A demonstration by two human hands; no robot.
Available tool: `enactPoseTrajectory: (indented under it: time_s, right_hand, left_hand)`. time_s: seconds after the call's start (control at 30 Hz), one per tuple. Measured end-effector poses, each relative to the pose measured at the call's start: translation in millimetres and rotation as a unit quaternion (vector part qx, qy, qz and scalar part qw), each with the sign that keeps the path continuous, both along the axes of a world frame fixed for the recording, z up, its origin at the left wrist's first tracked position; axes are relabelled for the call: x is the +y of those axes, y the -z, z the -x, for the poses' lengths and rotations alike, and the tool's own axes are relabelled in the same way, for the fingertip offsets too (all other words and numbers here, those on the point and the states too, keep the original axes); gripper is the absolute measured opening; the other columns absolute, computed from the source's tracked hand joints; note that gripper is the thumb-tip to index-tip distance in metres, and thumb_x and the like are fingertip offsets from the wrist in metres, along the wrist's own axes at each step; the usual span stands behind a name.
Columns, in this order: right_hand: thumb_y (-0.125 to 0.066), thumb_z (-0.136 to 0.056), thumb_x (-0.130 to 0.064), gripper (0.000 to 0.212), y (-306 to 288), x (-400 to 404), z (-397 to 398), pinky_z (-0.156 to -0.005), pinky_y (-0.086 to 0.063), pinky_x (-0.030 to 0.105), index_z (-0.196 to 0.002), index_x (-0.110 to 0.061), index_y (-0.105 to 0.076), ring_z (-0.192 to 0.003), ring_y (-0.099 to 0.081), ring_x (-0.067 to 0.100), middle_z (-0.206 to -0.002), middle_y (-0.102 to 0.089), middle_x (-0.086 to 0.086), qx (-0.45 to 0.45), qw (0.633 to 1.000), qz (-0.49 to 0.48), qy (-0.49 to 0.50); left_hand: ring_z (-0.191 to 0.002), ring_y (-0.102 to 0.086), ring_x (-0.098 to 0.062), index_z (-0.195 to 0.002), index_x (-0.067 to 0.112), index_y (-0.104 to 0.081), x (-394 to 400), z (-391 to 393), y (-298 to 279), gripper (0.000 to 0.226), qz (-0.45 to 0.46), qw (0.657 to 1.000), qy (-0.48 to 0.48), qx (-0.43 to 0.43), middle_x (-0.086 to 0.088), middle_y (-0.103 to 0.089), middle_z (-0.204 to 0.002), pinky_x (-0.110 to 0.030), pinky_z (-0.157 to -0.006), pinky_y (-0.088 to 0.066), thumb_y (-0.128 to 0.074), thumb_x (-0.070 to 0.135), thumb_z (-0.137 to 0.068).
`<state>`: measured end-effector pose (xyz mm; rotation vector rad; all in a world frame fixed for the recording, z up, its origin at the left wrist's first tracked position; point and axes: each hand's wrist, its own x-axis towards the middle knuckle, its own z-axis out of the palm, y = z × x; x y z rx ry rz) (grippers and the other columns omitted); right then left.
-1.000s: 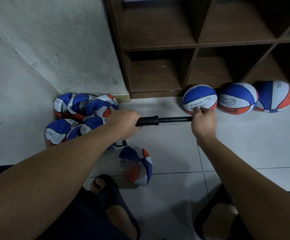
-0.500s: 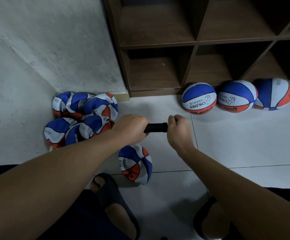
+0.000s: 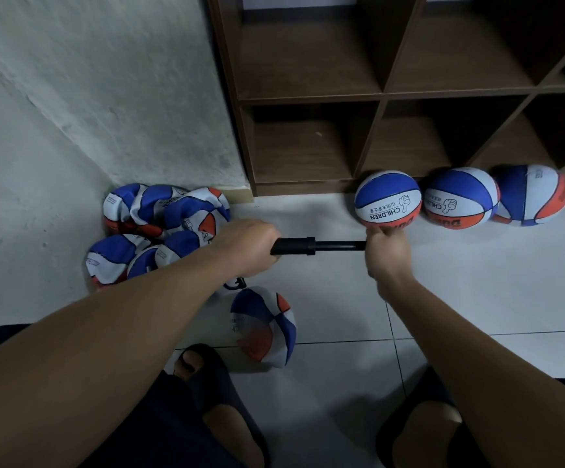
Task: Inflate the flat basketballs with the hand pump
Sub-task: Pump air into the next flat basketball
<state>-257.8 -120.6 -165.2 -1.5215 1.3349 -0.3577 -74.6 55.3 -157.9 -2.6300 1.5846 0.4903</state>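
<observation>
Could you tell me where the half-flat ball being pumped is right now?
The half-flat ball lies on the floor tiles at centre, below the left hand.

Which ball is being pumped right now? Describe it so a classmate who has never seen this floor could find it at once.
Start at the brown shelf unit; three round balls line its foot, and a crumpled pile fills the wall corner. The one wanted lies apart on the white tiles, the half-flat ball nearest the person's feet, below the left hand.

The person is wearing dark navy shorts (image 3: 139, 417), and both forearms are showing bare, with no sleeve in view. The feet are sitting in black open-toed slides (image 3: 213, 373), toes showing at the left one's front.
</observation>
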Motion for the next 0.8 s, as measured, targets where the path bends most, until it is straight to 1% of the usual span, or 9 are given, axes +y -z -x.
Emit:
enactPoseTrajectory:
  time_s: [0.07, 0.13, 0.2, 0.33, 0.5, 0.57, 0.67, 0.73, 0.8]
  right_hand:
    - [-0.048, -0.105, -0.024, 0.023, -2.1, 17.2, -7.1, -0.073, -0.048, 0.045, -0.088, -0.010, -0.057, -0.080, -0.056, 0.030, -0.086, -0.063, 0.012, 0.005, 0.999, 0.015, -0.033]
    - [-0.045, -0.109, -0.027, 0.031, 1.0, 27.7, -12.3, -0.066, -0.045, 0.044, -0.094, -0.003, -0.059, -0.073, -0.055, 0.027, -0.080, -0.060, 0.012, 0.008, 0.998, 0.013, -0.067]
    - [-0.043, -0.111, -0.030, 0.037, 4.5, 32.6, -15.6, -0.059, -0.040, 0.039, -0.097, -0.003, -0.063, -0.066, -0.051, 0.023, -0.074, -0.055, 0.009, 0.012, 0.995, 0.005, -0.097]
    - [-0.043, -0.112, -0.031, 0.037, 6.7, 36.8, -18.6, -0.056, -0.037, 0.034, -0.090, -0.007, -0.061, -0.061, -0.048, 0.018, -0.071, -0.053, 0.005, 0.014, 0.992, -0.002, -0.124]
    - [-0.044, -0.112, -0.031, 0.036, 2.9, 32.2, -19.7, -0.054, -0.035, 0.033, -0.085, -0.011, -0.056, -0.060, -0.045, 0.018, -0.070, -0.049, 0.004, 0.007, 0.991, -0.006, -0.132]
    - [-0.047, -0.110, -0.031, 0.035, 2.0, 23.1, -17.2, -0.055, -0.036, 0.034, -0.083, -0.011, -0.056, -0.060, -0.045, 0.020, -0.069, -0.048, 0.005, 0.017, 0.990, -0.013, -0.139]
    - [-0.051, -0.103, -0.022, 0.025, 5.0, -10.1, -3.1, -0.052, -0.036, 0.032, -0.080, -0.013, -0.052, -0.061, -0.043, 0.024, -0.072, -0.047, 0.008, 0.039, 0.994, -0.035, -0.091]
    - [-0.051, -0.097, -0.016, 0.016, 10.3, -27.9, 7.1, -0.049, -0.030, 0.029, -0.081, -0.013, -0.048, -0.059, -0.036, 0.022, -0.074, -0.043, 0.012, 0.048, 0.994, -0.079, -0.050]
    - [-0.051, -0.098, -0.013, 0.017, 16.0, -31.9, 10.3, -0.048, -0.030, 0.029, -0.081, -0.011, -0.049, -0.059, -0.035, 0.022, -0.073, -0.042, 0.011, 0.059, 0.993, -0.096, -0.043]
  left_hand:
    - [-0.059, -0.059, -0.018, -0.072, 0.028, -0.053, -5.6, 6.4, -1.8, 0.027, -0.003, 1.000, 0.007, -0.005, 0.002, -0.061, -0.070, -0.030, -0.052, -0.037, -0.064, 0.029, -0.097]
    - [-0.059, -0.059, -0.018, -0.071, 0.029, -0.051, -9.8, 11.8, 0.0, 0.029, 0.000, 1.000, 0.015, -0.008, 0.003, -0.061, -0.069, -0.030, -0.051, -0.037, -0.065, 0.027, -0.096]
    - [-0.058, -0.057, -0.017, -0.070, 0.029, -0.049, -12.0, 18.3, 4.6, 0.032, 0.008, 1.000, 0.021, -0.007, 0.004, -0.058, -0.067, -0.029, -0.050, -0.034, -0.066, 0.029, -0.097]
    - [-0.060, -0.059, -0.018, -0.083, 0.023, -0.064, -11.9, 25.2, 7.8, 0.018, 0.018, 1.000, 0.023, 0.004, 0.004, -0.058, -0.069, -0.029, -0.050, -0.032, -0.067, 0.033, -0.098]
    - [-0.057, -0.057, -0.017, -0.071, 0.029, -0.051, -14.4, 21.8, 3.2, 0.032, 0.025, 0.999, 0.031, 0.000, 0.004, -0.058, -0.066, -0.028, -0.049, -0.031, -0.066, 0.031, -0.099]
    - [-0.057, -0.058, -0.018, -0.069, 0.029, -0.051, -13.1, 19.2, 1.0, 0.034, 0.008, 0.999, 0.019, 0.027, 0.003, -0.059, -0.066, -0.028, -0.050, -0.034, -0.065, 0.033, -0.099]
    - [-0.058, -0.061, -0.020, -0.072, 0.027, -0.058, -3.5, 5.3, -1.5, 0.027, -0.037, 0.998, -0.008, 0.050, 0.001, -0.063, -0.069, -0.029, -0.052, -0.040, -0.065, 0.033, -0.098]
    - [-0.056, -0.060, -0.021, -0.072, 0.025, -0.060, 4.8, -5.7, -0.7, 0.026, -0.053, 0.997, -0.016, 0.048, -0.001, -0.063, -0.068, -0.031, -0.050, -0.042, -0.063, 0.032, -0.097]
    - [-0.054, -0.059, -0.021, -0.072, 0.023, -0.061, 8.2, -7.7, 0.7, 0.027, -0.063, 0.997, -0.013, 0.048, -0.002, -0.063, -0.067, -0.031, -0.050, -0.042, -0.063, 0.032, -0.097]
